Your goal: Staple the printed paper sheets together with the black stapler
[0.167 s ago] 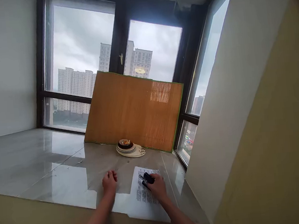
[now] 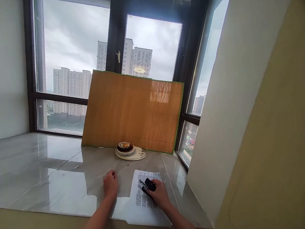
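Note:
My right hand (image 2: 158, 195) is closed around a small black stapler (image 2: 147, 185) and rests on a printed sheet of paper (image 2: 144, 201) lying on the glossy grey stone sill (image 2: 38, 165). Just left of the paper, my left hand (image 2: 110, 184) rests on the sill with its fingers curled under; nothing shows in it.
A stack of plates with a dark bowl on top (image 2: 129, 151) sits further back. Behind it a bamboo mat with green trim (image 2: 130, 111) leans against the dark-framed window (image 2: 113, 42). A white wall (image 2: 237, 95) closes the right side.
The view has shifted slightly right and up. Both hands stay in the same places on the sill and paper.

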`<state>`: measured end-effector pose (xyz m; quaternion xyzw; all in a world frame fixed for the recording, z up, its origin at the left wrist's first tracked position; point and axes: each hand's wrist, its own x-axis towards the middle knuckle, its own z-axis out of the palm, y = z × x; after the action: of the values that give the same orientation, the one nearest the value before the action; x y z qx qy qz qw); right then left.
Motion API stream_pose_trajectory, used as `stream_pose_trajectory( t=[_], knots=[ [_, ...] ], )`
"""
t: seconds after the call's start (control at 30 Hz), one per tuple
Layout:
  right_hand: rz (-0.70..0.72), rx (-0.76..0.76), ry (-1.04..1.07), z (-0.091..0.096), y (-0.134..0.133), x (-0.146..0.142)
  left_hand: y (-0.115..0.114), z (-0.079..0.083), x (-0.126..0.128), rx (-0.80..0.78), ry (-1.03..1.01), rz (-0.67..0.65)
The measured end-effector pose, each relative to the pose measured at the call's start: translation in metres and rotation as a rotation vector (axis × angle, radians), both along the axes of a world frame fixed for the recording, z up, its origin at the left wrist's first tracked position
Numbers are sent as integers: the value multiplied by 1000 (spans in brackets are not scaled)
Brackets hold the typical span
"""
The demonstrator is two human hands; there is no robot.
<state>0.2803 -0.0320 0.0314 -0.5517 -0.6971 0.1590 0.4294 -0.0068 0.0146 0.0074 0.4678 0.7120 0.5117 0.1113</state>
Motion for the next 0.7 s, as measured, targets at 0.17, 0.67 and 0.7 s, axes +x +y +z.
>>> stream_pose_trajectory(
  t=[0.17,0.67,0.7],
  knots=[
    [-36,115,12,7,-14,22,9,8,-4,-145,282,-62],
    [181,226,219,30,-11,25,-12,47,78,-3,-269,-622],
    [245,245,251,36,-9,23,-22,54,92,-18,-336,-714]
  ],
)
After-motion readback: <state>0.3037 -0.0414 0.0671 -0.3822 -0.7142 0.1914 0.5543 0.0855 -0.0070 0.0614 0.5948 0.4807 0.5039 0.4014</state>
